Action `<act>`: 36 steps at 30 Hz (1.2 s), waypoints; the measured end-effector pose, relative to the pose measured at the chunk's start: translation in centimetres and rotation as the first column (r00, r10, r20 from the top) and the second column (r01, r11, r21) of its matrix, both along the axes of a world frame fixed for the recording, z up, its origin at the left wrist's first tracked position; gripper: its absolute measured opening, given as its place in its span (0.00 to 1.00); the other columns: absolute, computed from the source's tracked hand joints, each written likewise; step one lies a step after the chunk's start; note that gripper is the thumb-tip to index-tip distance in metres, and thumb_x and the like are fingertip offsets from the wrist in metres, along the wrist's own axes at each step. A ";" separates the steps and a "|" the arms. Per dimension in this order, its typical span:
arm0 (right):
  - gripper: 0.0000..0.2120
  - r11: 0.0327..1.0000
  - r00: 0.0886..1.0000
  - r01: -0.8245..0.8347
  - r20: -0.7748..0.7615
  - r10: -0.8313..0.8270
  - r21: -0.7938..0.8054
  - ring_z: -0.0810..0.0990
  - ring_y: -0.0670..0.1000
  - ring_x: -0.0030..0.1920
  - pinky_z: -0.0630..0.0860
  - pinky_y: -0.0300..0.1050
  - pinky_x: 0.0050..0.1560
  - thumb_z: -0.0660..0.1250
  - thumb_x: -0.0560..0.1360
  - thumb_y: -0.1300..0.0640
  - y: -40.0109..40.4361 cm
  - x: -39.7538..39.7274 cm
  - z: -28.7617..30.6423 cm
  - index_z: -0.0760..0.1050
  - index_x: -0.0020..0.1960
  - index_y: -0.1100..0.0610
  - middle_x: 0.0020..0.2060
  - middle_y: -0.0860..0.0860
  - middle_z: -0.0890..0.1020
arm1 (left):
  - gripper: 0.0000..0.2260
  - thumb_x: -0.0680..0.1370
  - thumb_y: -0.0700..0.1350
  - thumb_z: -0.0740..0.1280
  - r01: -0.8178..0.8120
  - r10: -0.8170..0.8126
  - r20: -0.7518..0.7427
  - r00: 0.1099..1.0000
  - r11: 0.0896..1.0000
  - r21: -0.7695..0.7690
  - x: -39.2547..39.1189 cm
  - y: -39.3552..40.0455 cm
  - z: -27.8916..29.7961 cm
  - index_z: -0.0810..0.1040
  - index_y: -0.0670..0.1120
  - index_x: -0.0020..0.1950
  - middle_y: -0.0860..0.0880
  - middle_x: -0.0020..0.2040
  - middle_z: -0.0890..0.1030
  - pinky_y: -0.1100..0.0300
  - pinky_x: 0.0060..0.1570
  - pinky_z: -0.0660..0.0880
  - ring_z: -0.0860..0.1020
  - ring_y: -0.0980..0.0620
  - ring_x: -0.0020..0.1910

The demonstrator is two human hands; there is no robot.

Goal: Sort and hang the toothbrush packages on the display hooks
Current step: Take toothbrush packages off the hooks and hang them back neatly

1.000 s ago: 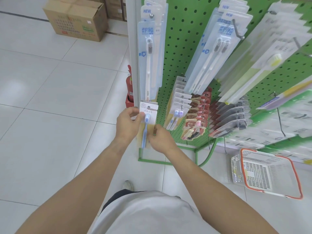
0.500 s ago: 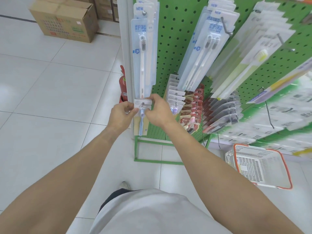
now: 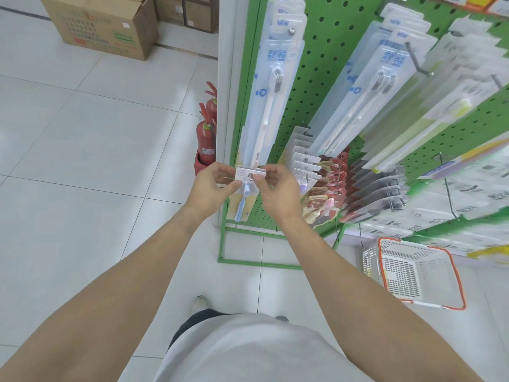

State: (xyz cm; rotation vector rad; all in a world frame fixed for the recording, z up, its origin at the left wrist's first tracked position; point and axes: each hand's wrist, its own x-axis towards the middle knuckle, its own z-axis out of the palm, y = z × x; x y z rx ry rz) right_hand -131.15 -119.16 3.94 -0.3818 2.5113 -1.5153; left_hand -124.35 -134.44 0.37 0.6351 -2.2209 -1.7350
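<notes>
A small toothbrush package (image 3: 245,194) with a blue brush hangs at the lower left of the green pegboard rack (image 3: 325,64). The metal tip of a display hook (image 3: 250,176) pokes through the hole in its white header card. My left hand (image 3: 212,186) pinches the card's left edge. On the right edge, my right hand (image 3: 276,193) pinches the same card. Long white toothbrush packs (image 3: 275,86) hang above it, and further rows of packs (image 3: 305,161) fill the hooks to the right.
A white basket with an orange rim (image 3: 418,271) sits on the tiled floor at the right. Two red fire extinguishers (image 3: 206,133) stand left of the rack. Cardboard boxes (image 3: 104,23) are stacked at the far left. The rack's green base frame (image 3: 248,260) juts toward my feet.
My right hand rose from the package's lower part to its header card. Both hands lifted the package a little, and the hook tip now shows through the card's hole.
</notes>
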 end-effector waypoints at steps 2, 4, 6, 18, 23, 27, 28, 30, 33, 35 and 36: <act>0.13 1.000 0.999 0.027 -0.017 -0.027 0.008 0.81 0.45 0.52 0.74 0.28 0.49 0.72 0.78 0.55 -0.2 0.5 -0.2 0.78 0.61 0.57 0.48 0.43 0.81 | 0.12 0.74 0.43 0.76 0.056 -0.055 0.014 0.998 0.998 -0.021 0.0 -0.7 -0.3 0.81 0.46 0.56 0.52 0.51 0.85 0.57 0.55 0.80 0.83 0.54 0.52; 0.14 0.998 0.998 0.045 -0.041 -0.043 0.033 0.81 0.44 0.52 0.74 0.25 0.48 0.71 0.78 0.57 -0.1 1.0 -0.5 0.78 0.63 0.59 0.49 0.44 0.82 | 0.13 0.75 0.44 0.76 0.127 -0.123 0.042 0.992 0.987 -0.095 0.0 -1.5 -0.3 0.82 0.49 0.59 0.55 0.55 0.83 0.56 0.61 0.76 0.80 0.57 0.57; 0.14 0.996 0.995 0.070 -0.072 -0.067 0.051 0.81 0.42 0.50 0.78 0.30 0.51 0.71 0.78 0.58 -0.2 1.6 -1.1 0.78 0.63 0.60 0.49 0.44 0.83 | 0.15 0.76 0.43 0.74 0.193 -0.185 0.060 0.981 0.966 -0.170 0.1 -2.6 -0.2 0.82 0.50 0.62 0.58 0.59 0.81 0.57 0.67 0.72 0.76 0.58 0.61; 0.16 0.965 0.967 0.250 -0.058 -0.247 0.072 0.84 0.46 0.53 0.78 0.35 0.54 0.71 0.79 0.54 -1.5 3.4 -2.3 0.78 0.64 0.59 0.55 0.50 0.85 | 0.12 0.77 0.42 0.72 0.143 -0.135 0.050 0.990 0.967 -0.213 -5.9 -4.0 2.1 0.81 0.43 0.61 0.49 0.52 0.83 0.58 0.55 0.77 0.80 0.52 0.49; 0.15 0.962 0.966 0.257 -0.030 -0.255 0.087 0.83 0.45 0.52 0.78 0.39 0.54 0.70 0.79 0.55 -1.4 3.4 -1.8 0.78 0.64 0.58 0.55 0.49 0.85 | 0.05 0.78 0.39 0.69 0.202 -0.181 0.107 0.978 0.951 -0.235 -7.5 -3.5 2.8 0.85 0.44 0.48 0.46 0.46 0.86 0.56 0.49 0.79 0.82 0.49 0.43; 0.13 0.959 0.964 0.267 -0.014 -0.266 0.096 0.82 0.43 0.47 0.74 0.26 0.45 0.70 0.79 0.56 -1.4 3.1 -1.6 0.79 0.63 0.58 0.54 0.50 0.85 | 0.09 0.77 0.40 0.67 0.150 -0.127 0.108 0.986 0.957 -0.247 -7.3 -3.6 3.0 0.80 0.48 0.37 0.44 0.40 0.85 0.51 0.47 0.80 0.83 0.43 0.41; 0.13 0.956 0.961 0.277 -0.025 -0.275 0.102 0.82 0.43 0.46 0.73 0.24 0.42 0.70 0.80 0.55 -1.5 3.1 -1.6 0.79 0.62 0.59 0.54 0.50 0.85 | 0.07 0.78 0.41 0.68 0.144 -0.122 0.106 0.987 0.962 -0.234 -7.0 -3.7 3.0 0.81 0.46 0.40 0.44 0.40 0.85 0.51 0.47 0.81 0.83 0.44 0.42; 0.14 0.949 0.957 0.290 -0.061 -0.284 0.122 0.82 0.43 0.44 0.72 0.22 0.40 0.70 0.79 0.53 -1.5 3.1 -1.5 0.80 0.62 0.59 0.53 0.50 0.85 | 0.04 0.78 0.43 0.69 0.129 -0.112 0.093 0.989 0.968 -0.214 -6.5 -3.9 2.7 0.83 0.44 0.47 0.47 0.40 0.84 0.52 0.49 0.81 0.83 0.46 0.42; 0.14 0.950 0.957 0.291 -0.048 -0.287 0.114 0.81 0.42 0.41 0.71 0.22 0.38 0.72 0.78 0.53 -1.5 3.1 -1.5 0.81 0.60 0.59 0.50 0.49 0.85 | 0.03 0.78 0.46 0.70 0.105 -0.095 0.056 0.994 0.969 -0.223 -5.9 -4.3 2.3 0.82 0.48 0.46 0.49 0.41 0.86 0.51 0.50 0.81 0.84 0.50 0.43; 0.14 0.951 0.956 0.292 -0.037 -0.290 0.106 0.81 0.41 0.41 0.71 0.22 0.38 0.72 0.78 0.52 -1.6 3.0 -1.6 0.81 0.60 0.58 0.51 0.49 0.86 | 0.04 0.77 0.46 0.70 0.106 -0.098 0.044 0.994 0.962 -0.250 -5.5 -4.3 2.7 0.83 0.47 0.46 0.49 0.41 0.86 0.54 0.49 0.81 0.84 0.51 0.42; 0.14 0.952 0.957 0.290 -0.033 -0.288 0.101 0.81 0.40 0.41 0.72 0.22 0.39 0.72 0.78 0.51 -1.6 2.9 -1.6 0.81 0.60 0.58 0.51 0.49 0.86 | 0.04 0.78 0.46 0.70 0.111 -0.103 0.047 0.994 0.957 -0.266 -5.3 -4.3 3.1 0.84 0.47 0.46 0.49 0.41 0.86 0.55 0.47 0.80 0.84 0.51 0.42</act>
